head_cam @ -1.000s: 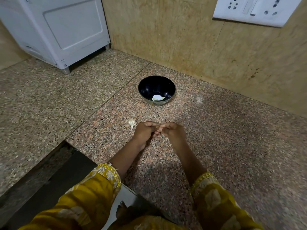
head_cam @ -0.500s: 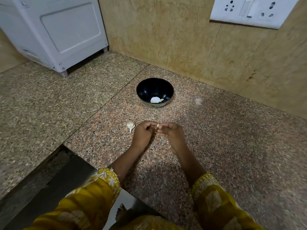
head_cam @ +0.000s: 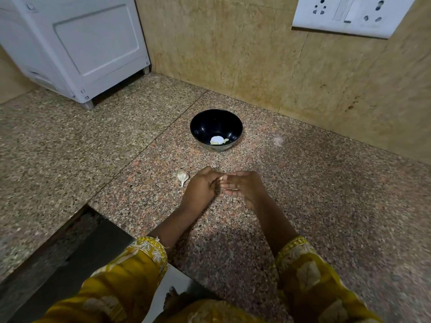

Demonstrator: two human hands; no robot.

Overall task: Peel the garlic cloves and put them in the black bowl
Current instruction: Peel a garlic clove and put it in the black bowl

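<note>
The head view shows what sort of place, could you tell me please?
Probably a home kitchen: a speckled granite counter, a switch-and-socket panel on the wall, and a black bowl holding peeled garlic.

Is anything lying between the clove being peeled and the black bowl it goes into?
Nothing visible does. The garlic clove, pinched between the left hand and right hand, is just short of the black bowl, and only counter shows between them. The other clove lies left of the left hand, off that path.
</note>
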